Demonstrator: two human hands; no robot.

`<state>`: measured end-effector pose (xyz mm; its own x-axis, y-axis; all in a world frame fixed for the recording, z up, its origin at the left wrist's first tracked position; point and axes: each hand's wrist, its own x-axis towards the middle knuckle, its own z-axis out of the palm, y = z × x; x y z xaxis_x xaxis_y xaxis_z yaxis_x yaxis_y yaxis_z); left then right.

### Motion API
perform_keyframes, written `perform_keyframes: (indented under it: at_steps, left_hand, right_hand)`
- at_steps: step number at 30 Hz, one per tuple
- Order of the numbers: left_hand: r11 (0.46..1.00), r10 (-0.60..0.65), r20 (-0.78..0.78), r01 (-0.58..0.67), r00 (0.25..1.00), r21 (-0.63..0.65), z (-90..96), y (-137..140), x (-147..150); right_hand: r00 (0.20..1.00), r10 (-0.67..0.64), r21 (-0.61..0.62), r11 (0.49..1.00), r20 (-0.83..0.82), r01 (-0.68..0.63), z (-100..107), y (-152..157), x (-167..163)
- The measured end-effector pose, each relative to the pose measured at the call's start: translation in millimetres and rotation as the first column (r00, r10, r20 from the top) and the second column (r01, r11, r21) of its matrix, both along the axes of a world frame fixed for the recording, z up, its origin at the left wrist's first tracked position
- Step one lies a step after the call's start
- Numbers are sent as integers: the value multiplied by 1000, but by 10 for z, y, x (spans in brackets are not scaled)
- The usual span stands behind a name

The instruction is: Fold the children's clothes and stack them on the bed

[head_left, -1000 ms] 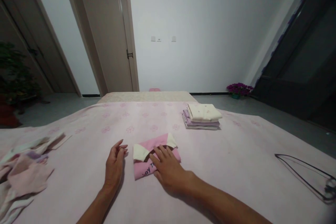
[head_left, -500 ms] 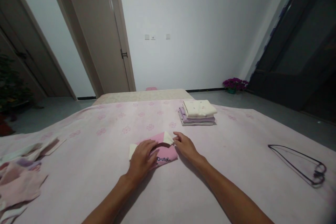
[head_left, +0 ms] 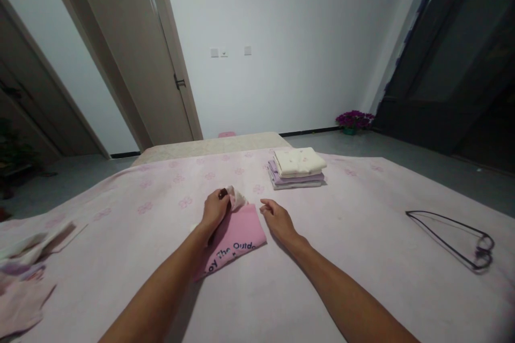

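A pink shirt (head_left: 240, 228) with dark lettering lies partly folded on the pale pink cloth in front of me. My left hand (head_left: 216, 210) is closed on its far left part, where a bunched cream-white piece (head_left: 236, 199) stands up and a small dark brown bit shows at the fingertips. The left forearm hides the shirt's left side. Just off the shirt's right edge, my right hand (head_left: 278, 221) hovers low, its fingers loosely bent with the index finger out and nothing visible in them.
A stack of folded clothes (head_left: 298, 167), cream on top, sits beyond my right hand. Loose clothes (head_left: 24, 289) lie at the left edge. A black wire hanger (head_left: 450, 238) rests on the right. The flower-printed cloth (head_left: 341, 257) covers the surface.
My left hand has lifted and gathered the shirt's far left part, so more lettering shows. The right hand has stayed near the right edge. The view has shifted slightly.
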<state>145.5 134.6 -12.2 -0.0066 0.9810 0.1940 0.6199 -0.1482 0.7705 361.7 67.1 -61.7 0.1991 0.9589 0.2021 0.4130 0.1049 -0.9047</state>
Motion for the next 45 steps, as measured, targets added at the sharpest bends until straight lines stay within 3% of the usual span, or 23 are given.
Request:
perform_keyframes:
  at_steps: [3, 6, 10, 12, 15, 17, 20, 24, 27, 30, 32, 36, 40, 45]
  left_hand:
    - [996, 93, 75, -93, 993, 2, 119, 234, -196]
    - [994, 95, 127, -100, 987, 33, 237, 243, -464]
    - [977, -205, 141, 211, 969, -34, 283, -142, -879]
    - [937, -334, 53, 338, 941, -86, 246, -419, -1050]
    - [912, -411, -164, 404, 897, -77, 162, -755, -1177]
    - [928, -366, -289, 371, 884, -38, 123, -839, -1180]
    - [974, -222, -345, 225, 912, -32, 130, -693, -1146]
    - [997, 58, -162, -49, 985, 56, 240, -195, -1178]
    - [956, 264, -2, -261, 965, 135, 277, 4, -1254]
    - [967, 215, -78, -201, 973, 158, 203, -169, -1304]
    - [986, 140, -182, -122, 973, 110, 113, -415, -1307]
    - [997, 68, -296, -79, 953, -25, -10, -821, -1252]
    - [993, 34, -427, -79, 903, -88, 3, -928, -1129]
    - [982, 23, -588, -129, 809, -138, 42, -953, -946]
  right_hand:
    - [997, 16, 43, 999, 77, -19, 10, -56, -33]
    - [997, 13, 98, 995, 80, -21, 12, -90, -50]
    - [995, 11, 104, 994, 94, -21, 13, 16, -13]
    - [992, 41, 93, 994, 118, -52, 49, 161, -13]
    - [985, 132, 72, 988, 109, -140, 145, 456, -99]
    - [976, 204, 2, 979, 73, -205, 207, 659, -219]
    - [962, 264, -102, 961, 71, -256, 252, 904, -434]
    - [979, 155, -117, 983, 134, -140, 266, 1057, -552]
    - [982, 23, -83, 997, 188, -8, 293, 1002, -408]
    - [971, -43, -62, 996, 236, 60, 301, 792, -161]
    - [965, -60, -72, 994, 254, 81, 281, 599, -30]
    - [956, -47, -115, 990, 288, 84, 258, 257, 11]
    - [922, 8, -128, 991, 386, 45, 350, 95, -158]
    - [789, 64, -157, 987, 611, 42, 433, 56, -344]
